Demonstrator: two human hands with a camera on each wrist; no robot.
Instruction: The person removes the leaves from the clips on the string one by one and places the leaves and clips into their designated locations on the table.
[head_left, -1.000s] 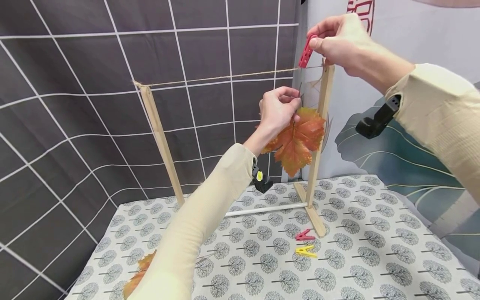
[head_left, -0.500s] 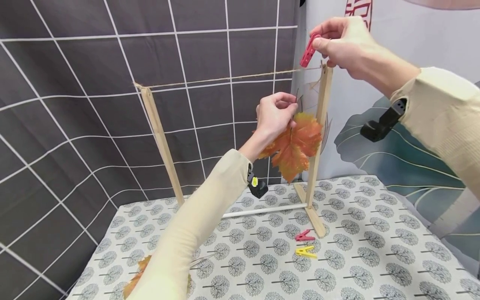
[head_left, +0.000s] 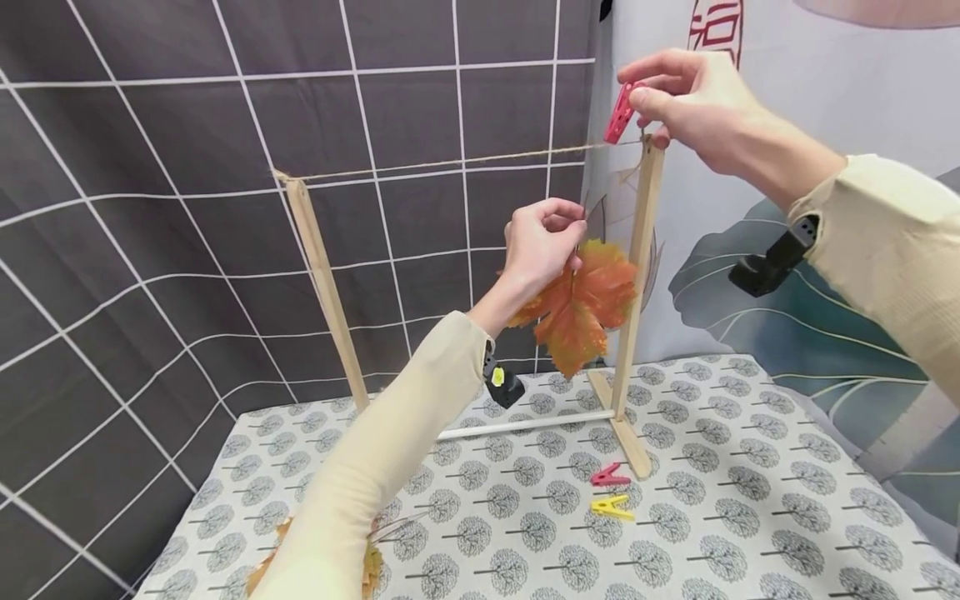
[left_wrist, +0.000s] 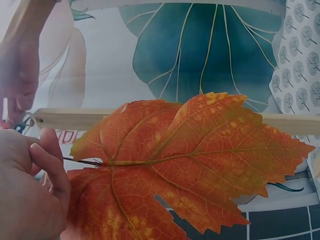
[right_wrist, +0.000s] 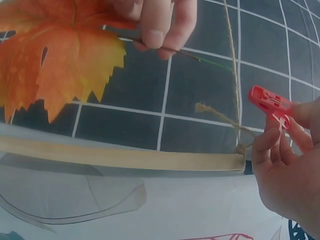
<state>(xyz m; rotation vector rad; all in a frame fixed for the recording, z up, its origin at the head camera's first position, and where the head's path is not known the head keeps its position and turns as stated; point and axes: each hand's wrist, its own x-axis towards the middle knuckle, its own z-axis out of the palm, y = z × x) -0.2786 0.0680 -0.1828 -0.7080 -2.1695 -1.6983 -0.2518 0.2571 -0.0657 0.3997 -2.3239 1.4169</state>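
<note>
My left hand (head_left: 543,242) pinches the thin stem of an orange-red maple leaf (head_left: 581,308), which hangs below the twine (head_left: 480,158). The leaf's stem (right_wrist: 187,54) sticks out past the fingertips in the right wrist view, its end short of the twine. Up at the right post's top, my right hand (head_left: 697,104) holds a red clothespin (head_left: 621,112) between thumb and fingers. The clothespin's lower end is right at the twine in the head view. In the left wrist view the leaf (left_wrist: 190,155) fills the middle, with the left hand (left_wrist: 30,185) at its stem.
Two wooden posts (head_left: 322,283) and a white bar (head_left: 525,424) form the stand. On the tree-patterned tablecloth (head_left: 720,533) lie a red clothespin (head_left: 610,475) and a yellow clothespin (head_left: 612,507). Another autumn leaf (head_left: 371,567) lies partly behind the left sleeve.
The left hand has lowered the maple leaf and drawn it slightly left, away from the twine. The right hand with the red clothespin has sunk a little in view.
</note>
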